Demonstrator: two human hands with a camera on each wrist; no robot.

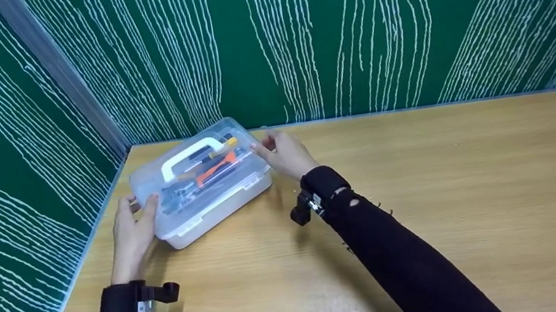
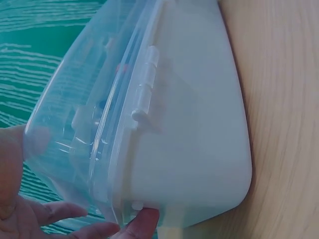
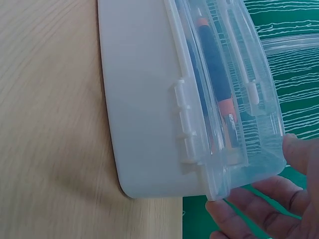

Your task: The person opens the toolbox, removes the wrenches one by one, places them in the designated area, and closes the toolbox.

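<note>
A clear-lidded plastic toolbox (image 1: 216, 211) with a translucent white base sits at an angle at the table's back left. Its white carry handle (image 1: 187, 152) lies across the lid, which looks closed. Through the lid show an orange tool (image 1: 216, 170) and a yellow-ended one (image 1: 230, 142). My left hand (image 1: 133, 231) grips the left end, thumb on the lid's corner and fingers against the end wall. At the opposite end my right hand (image 1: 286, 154) holds the lid's edge, its thumb on top. A dark-handled tool with orange bands (image 3: 214, 62) shows inside in the right wrist view.
The wooden table (image 1: 434, 209) spreads to the right and front of the toolbox. Green panels (image 1: 237, 44) with wavy white lines stand along the back and sides, the left one close to my left hand. Grey corner posts (image 1: 66, 73) join them.
</note>
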